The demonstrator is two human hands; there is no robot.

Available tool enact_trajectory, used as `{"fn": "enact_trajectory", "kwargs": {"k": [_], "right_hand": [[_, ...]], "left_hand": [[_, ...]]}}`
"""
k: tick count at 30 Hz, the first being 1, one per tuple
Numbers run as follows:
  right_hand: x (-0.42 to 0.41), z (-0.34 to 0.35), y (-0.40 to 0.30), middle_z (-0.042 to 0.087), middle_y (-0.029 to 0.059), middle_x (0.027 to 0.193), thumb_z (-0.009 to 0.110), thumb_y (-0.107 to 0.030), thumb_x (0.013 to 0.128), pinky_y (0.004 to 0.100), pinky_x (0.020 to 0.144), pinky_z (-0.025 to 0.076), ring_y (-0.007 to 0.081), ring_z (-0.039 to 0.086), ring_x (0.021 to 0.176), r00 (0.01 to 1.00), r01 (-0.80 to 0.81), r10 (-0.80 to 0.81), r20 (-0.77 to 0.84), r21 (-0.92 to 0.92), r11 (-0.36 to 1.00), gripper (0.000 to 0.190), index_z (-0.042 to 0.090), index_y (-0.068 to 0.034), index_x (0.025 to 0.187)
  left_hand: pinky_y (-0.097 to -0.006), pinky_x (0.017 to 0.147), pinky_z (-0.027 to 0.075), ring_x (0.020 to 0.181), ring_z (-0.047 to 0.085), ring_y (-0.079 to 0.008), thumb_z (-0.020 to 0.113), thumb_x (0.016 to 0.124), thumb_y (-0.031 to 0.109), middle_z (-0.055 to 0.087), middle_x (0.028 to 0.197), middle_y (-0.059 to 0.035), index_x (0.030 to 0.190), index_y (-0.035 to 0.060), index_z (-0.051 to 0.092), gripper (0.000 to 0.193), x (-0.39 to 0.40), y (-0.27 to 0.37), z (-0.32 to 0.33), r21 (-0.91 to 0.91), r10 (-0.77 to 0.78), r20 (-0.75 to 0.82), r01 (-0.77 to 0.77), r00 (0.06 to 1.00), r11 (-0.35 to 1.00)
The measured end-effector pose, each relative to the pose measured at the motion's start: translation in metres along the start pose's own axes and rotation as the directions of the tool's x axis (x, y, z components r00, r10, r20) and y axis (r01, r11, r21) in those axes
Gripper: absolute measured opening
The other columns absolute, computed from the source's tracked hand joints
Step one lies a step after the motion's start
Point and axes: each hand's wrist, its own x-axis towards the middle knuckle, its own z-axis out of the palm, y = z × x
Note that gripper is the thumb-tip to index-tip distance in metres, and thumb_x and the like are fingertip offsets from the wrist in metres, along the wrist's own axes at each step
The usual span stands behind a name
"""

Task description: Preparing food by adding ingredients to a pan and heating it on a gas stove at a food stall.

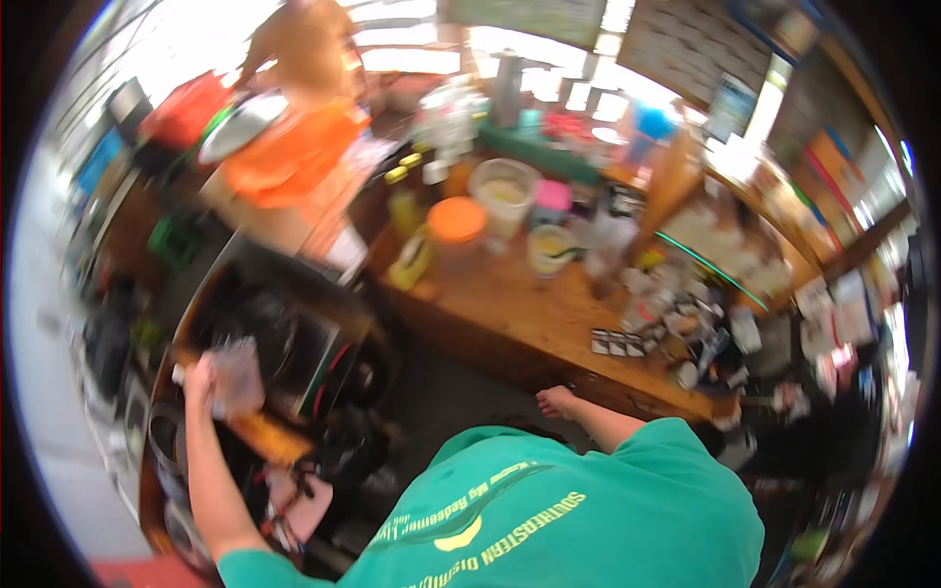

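Observation:
At the left, my left hand (197, 384) grips a translucent plastic container (238, 378), its contents too blurred to make out. This hand is above the near side of a dark cooking stove (250, 316) with a blackened top. My right hand (559, 403) hangs in the air by the front edge of a wooden counter (507, 309). Its fingers look loosely curled, and I see nothing in it. Whether they are fully closed is unclear.
Another person in orange clothing (294, 169) stands beyond the stove. On the counter are an orange-lidded jar (457, 220), a white bucket (503, 195), a tub (551, 250), several small jars (617, 343) and piled clutter (684, 323). Below my left arm lies a pink item (301, 507).

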Motion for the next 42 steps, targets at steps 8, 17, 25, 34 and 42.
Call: {"fn": "enact_trajectory", "kwargs": {"k": [8, 17, 25, 34, 42], "right_hand": [[-0.019, -0.064, 0.114, 0.068, 0.0203, 0.088, 0.062, -0.037, 0.082, 0.0433, 0.072, 0.051, 0.0333, 0.065, 0.084, 0.962, 0.086, -0.18, -0.206, -0.395, 0.915, 0.041, 0.07, 0.002, 0.09], [-0.015, -0.105, 0.202, 0.059, 0.01, 0.063, 0.063, -0.038, 0.086, 0.0392, 0.051, 0.048, 0.0257, 0.055, 0.053, 0.973, -0.217, 0.185, -0.138, -0.268, 0.939, 0.035, 0.068, -0.004, 0.079], [-0.01, -0.13, 0.179, 0.059, 0.0035, 0.066, 0.066, -0.035, 0.088, 0.0321, 0.047, 0.044, 0.0156, 0.053, 0.054, 0.974, 0.052, -0.08, -0.211, -0.134, 0.99, 0.029, 0.069, -0.006, 0.087], [-0.019, -0.165, 0.157, 0.07, 0.0167, 0.097, 0.063, -0.041, 0.087, 0.043, 0.076, 0.053, 0.0314, 0.068, 0.091, 0.953, 0.27, -0.303, 0.021, -0.51, 0.816, 0.042, 0.072, -0.005, 0.108], [0.011, -0.16, 0.082, 0.07, 0.0127, 0.088, 0.062, -0.039, 0.086, 0.0397, 0.059, 0.052, 0.0274, 0.066, 0.071, 0.984, 0.165, -0.086, 0.158, -0.595, 0.787, 0.038, 0.074, -0.004, 0.098]], "left_hand": [[-0.0279, 0.039, 0.037, 0.04, 0.046, -0.0125, 0.061, 0.082, 0.025, 0.052, 0.054, -0.0005, 0.062, 0.0088, 0.057, 0.026, 0.02, 0.035, -0.008, 0.204, -0.223, -0.104, 0.24, 0.969, 0.949], [-0.0373, 0.045, 0.045, 0.052, 0.06, -0.0231, 0.06, 0.08, 0.019, 0.061, 0.062, -0.0123, 0.067, -0.0007, 0.058, 0.023, 0.029, 0.057, 0.014, 0.518, -0.103, -0.192, 0.19, 0.976, 0.834], [-0.0457, 0.092, 0.051, 0.11, 0.064, -0.0351, 0.065, 0.084, 0.028, 0.067, 0.108, -0.0254, 0.098, -0.0042, 0.068, 0.036, -0.073, 0.161, 0.15, 0.947, 0.178, -0.167, 0.108, 0.97, 0.302], [-0.0376, 0.091, 0.043, 0.098, 0.066, -0.0265, 0.057, 0.085, 0.016, 0.073, 0.097, -0.0119, 0.087, 0.0109, 0.077, 0.02, -0.04, 0.047, 0.148, 0.809, 0.242, 0.373, -0.186, 0.896, -0.558], [-0.044, 0.082, 0.045, 0.085, 0.064, -0.0346, 0.064, 0.084, 0.026, 0.067, 0.079, -0.0161, 0.076, 0.0025, 0.064, 0.025, -0.147, 0.101, 0.126, 0.981, 0.689, 0.187, -0.164, 0.7, -0.1]]}}
